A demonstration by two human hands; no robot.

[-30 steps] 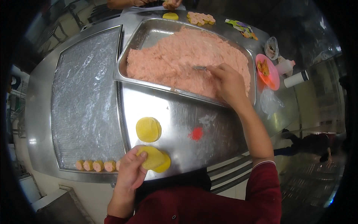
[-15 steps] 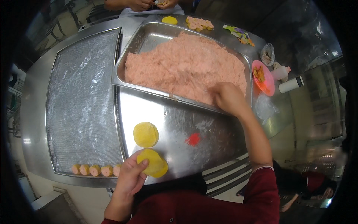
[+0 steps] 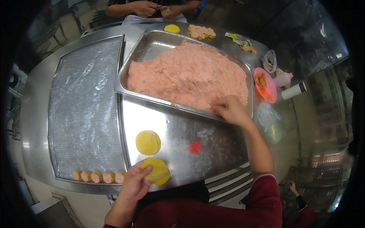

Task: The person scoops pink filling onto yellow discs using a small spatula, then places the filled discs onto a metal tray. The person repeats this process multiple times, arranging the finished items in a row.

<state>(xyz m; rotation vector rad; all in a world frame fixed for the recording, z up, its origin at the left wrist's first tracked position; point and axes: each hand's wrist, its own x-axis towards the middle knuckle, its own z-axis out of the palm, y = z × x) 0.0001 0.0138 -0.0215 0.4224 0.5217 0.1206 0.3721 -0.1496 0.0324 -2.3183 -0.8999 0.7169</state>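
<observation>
Between the thumb and fingers of my left hand (image 3: 134,183) is a thin, round yellow dumpling wrapper (image 3: 156,170). It is held above another pile of wrappers (image 3: 163,180) at the table's near edge. A second wrapper stack (image 3: 147,142) lies just beyond. My right hand (image 3: 231,110) is over the near right rim of a deep steel tray (image 3: 159,99), its fingers pinched together against the pink minced filling (image 3: 186,74). What those fingers hold, if anything, is hidden. Several filled dumplings (image 3: 97,177) stand in a row on the mesh tray (image 3: 87,110) at left.
A small red heap (image 3: 194,147) lies on the steel table (image 3: 175,133). Along the right edge are a pink plate (image 3: 269,93), a plastic bag (image 3: 268,114) and a bottle (image 3: 283,79). At the far side are more dumplings (image 3: 201,32) and a co-worker's hands (image 3: 146,9).
My right hand has shifted slightly left and down toward the tray's near rim, its fingers drawn closer together. My left hand still holds the wrapper. The whole view has tilted a little.
</observation>
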